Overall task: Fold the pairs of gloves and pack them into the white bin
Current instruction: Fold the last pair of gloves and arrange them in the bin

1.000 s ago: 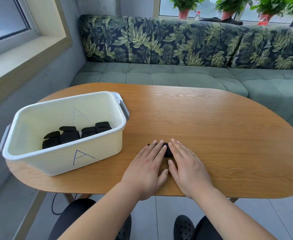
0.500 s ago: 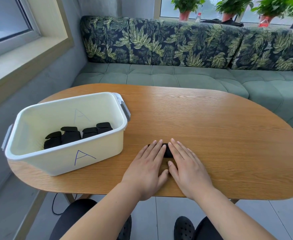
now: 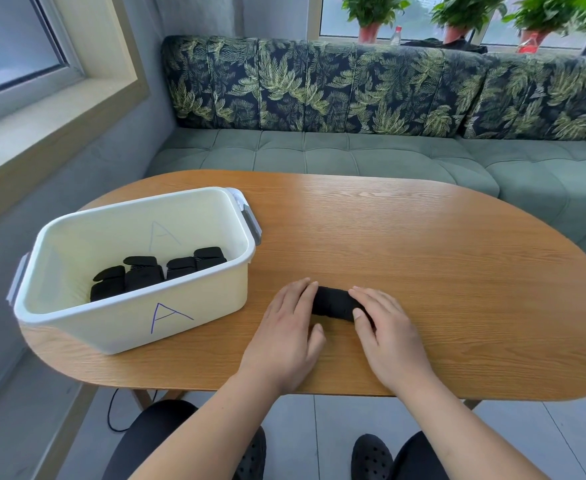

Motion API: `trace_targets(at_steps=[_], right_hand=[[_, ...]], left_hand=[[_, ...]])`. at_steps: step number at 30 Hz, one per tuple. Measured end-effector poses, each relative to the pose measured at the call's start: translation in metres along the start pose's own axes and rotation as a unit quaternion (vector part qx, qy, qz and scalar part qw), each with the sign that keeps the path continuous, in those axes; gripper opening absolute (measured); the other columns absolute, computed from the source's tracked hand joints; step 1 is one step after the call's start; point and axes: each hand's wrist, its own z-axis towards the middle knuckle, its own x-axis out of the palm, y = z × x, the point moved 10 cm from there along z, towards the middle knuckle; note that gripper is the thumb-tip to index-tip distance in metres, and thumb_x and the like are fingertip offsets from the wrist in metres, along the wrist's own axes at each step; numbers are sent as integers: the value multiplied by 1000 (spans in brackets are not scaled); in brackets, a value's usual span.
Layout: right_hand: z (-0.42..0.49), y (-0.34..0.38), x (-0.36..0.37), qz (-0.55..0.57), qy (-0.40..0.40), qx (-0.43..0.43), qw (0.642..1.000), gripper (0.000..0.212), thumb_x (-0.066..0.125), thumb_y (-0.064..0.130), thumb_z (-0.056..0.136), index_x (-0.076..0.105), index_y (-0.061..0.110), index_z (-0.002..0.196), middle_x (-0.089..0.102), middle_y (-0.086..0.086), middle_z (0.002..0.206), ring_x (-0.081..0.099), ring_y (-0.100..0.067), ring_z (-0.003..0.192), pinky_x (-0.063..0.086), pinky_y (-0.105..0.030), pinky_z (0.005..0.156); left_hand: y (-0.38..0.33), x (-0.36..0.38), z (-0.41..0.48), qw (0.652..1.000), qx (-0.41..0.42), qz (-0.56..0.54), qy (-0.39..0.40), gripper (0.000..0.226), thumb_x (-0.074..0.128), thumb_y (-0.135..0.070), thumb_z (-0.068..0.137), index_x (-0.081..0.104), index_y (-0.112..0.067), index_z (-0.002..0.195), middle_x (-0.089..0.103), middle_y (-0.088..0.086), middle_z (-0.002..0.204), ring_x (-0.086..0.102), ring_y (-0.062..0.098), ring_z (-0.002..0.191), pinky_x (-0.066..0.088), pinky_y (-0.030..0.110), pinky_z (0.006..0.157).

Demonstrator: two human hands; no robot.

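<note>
Lower centre of frame: rolled black glove pair (image 3: 333,302) on desk (image 3: 423,258), left hand (image 3: 284,327) and right hand (image 3: 385,327) flanking, fingers flat, loosely spread, unclamped. Best pinched tight from both ends, then lifted left into white bin (image 3: 139,327).

**Soft daylight, sharp centre, bent edges**

I see an even, bright scene lit by daylight from the window (image 3: 18,39) on the left and the panes behind the sofa (image 3: 371,84). The glass there is washed out and pale. A broad soft sheen lies across the table (image 3: 405,237), strongest toward its far side. Shadows are faint: a thin dark line under the bin (image 3: 139,327) and small soft ones beneath the hands. The floor below the table looks dimmer. Focus holds well in the middle, with wood grain crisp. Wide-angle distortion bows the sill, the sofa back and the table edge, and the corners look stretched and slightly smeared.
</note>
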Motion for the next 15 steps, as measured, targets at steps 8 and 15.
trace_targets(at_steps=[8, 15], right_hand=[[-3, -10, -19, 56, -56, 39, 996, 11, 66, 34, 102, 74, 37, 109, 65, 26, 107, 55, 4, 113, 39, -13, 90], [0, -4, -8, 26, -6, 12, 1000, 29, 62, 44, 102, 71, 46, 129, 65, 32, 124, 49, 0, 125, 45, -40, 108]], left_hand=[[13, -21, -3, 994, -62, 19, -87, 28, 46, -38, 106, 61, -23, 123, 49, -8, 126, 43, 13, 119, 43, 33, 106], [8, -16, 3, 993, -96, 36, -50, 34, 46, -44, 108, 69, -27, 128, 53, -9, 119, 43, 13, 114, 45, 35, 103]])
